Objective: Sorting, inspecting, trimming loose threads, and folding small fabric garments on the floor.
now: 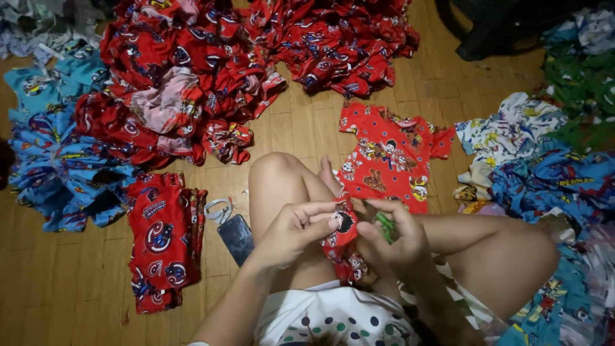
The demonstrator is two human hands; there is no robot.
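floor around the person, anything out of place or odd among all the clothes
One thing stands out: a dark phone with a coiled white cable lies on the wooden floor, beside the folded red stack, the only non-clothing there. The left hand and right hand hold a red garment; the right also grips something small and green.

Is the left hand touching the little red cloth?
Touching. The head view shows the left hand with its fingertips pinching the edge of the small red printed garment over the lap.
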